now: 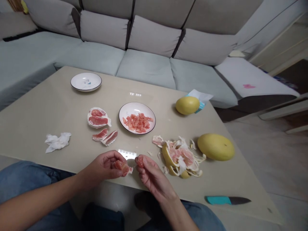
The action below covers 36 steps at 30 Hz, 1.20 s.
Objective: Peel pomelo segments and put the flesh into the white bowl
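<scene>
My left hand (109,165) is closed on a red pomelo segment (122,167) with a bit of white skin at its tip. Close beside it, my right hand (154,178) pinches a small piece of pomelo flesh (140,161). Both hands are just above the near edge of the table. Beyond them, a white plate (122,120) with a dark rim bears a heap of red flesh pieces (139,123). To its left lie two loose segments (110,138) and a partly peeled pomelo chunk (98,118) in white pith.
Peel scraps (180,157) pile up right of my hands. Two yellow pomelos (216,147) stand further right, one by a tissue pack (201,98). A teal-handled knife (227,200) lies near the front edge. Crumpled tissue (57,142) and a second plate (86,82) are left.
</scene>
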Tool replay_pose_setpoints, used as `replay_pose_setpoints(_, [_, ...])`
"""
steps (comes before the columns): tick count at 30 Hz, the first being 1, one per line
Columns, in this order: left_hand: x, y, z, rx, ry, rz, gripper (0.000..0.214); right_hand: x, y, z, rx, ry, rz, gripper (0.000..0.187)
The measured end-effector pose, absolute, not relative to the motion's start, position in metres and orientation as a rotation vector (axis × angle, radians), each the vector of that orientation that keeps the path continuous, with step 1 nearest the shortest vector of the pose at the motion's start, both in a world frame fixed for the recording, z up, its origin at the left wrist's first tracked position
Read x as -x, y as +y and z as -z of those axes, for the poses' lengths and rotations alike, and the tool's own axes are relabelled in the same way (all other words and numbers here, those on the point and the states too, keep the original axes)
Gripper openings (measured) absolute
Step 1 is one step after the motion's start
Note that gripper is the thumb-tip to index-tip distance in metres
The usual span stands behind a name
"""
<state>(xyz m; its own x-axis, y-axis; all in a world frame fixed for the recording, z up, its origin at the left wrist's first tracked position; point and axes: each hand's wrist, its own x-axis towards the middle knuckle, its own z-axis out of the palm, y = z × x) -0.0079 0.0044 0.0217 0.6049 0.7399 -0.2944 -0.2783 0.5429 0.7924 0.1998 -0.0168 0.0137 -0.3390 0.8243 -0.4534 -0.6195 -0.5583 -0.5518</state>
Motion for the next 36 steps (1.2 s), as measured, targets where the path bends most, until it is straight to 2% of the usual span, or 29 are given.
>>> replay_pose_setpoints(16, [0.01,0.005,-0.019,-0.768,0.668,-0.659,0.023,-0.204,-0.015,-0.008,0.825,-0.265,-1.944,0.022])
replay_pose_setpoints(22, [0.01,0.007,-0.021,-0.766,0.68,-0.657,0.022,-0.208,-0.01,-0.006,0.901,-0.308,-1.886,0.027])
replay_pose_setpoints(26, [0.012,0.009,-0.024,-0.769,0.712,-0.669,0.024,-0.218,0.003,-0.003,1.169,-0.659,-1.522,0.027])
replay_pose_setpoints(31, [0.016,0.013,-0.028,-0.816,0.741,-0.713,0.023,-0.228,0.049,-0.004,1.408,-1.495,-0.674,0.019])
replay_pose_setpoints(36, [0.02,0.019,-0.028,-0.861,0.797,-0.726,0.024,-0.227,0.099,0.002,1.398,-1.672,-0.508,0.017])
